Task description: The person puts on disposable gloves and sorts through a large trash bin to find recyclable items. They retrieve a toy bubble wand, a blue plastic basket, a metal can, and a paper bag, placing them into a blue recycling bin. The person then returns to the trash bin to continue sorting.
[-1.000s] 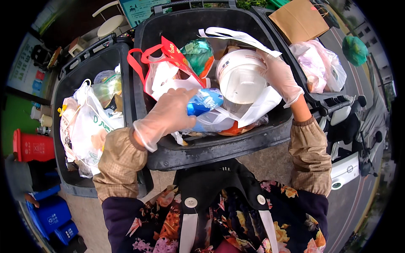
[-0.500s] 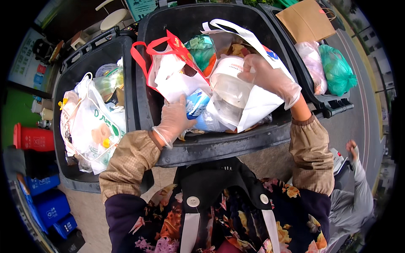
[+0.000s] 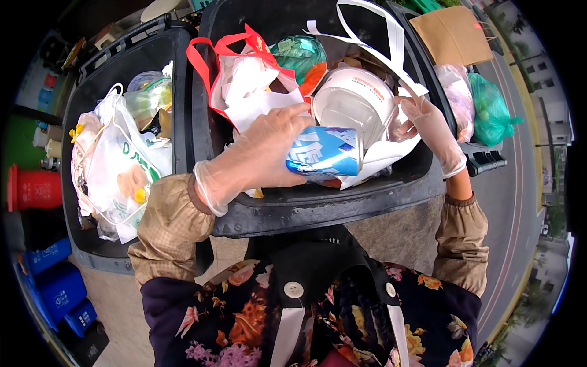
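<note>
Left hand [image 3: 264,147]: gripping blue can [image 3: 329,153], bin's [image 3: 342,211] six o'clock. Right hand [image 3: 434,129]: curled at white bag [image 3: 384,156], three o'clock; grip unclear. Apparent step: lifting can; next needs firm hold.

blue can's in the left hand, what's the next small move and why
I'd probably lift the blue can clear of the white bag with the left hand: it is gripped, and in this view appears right beside the bag. The right hand is at the bag's right side, near the round tub, so it seems placed to steady the bag.
</note>
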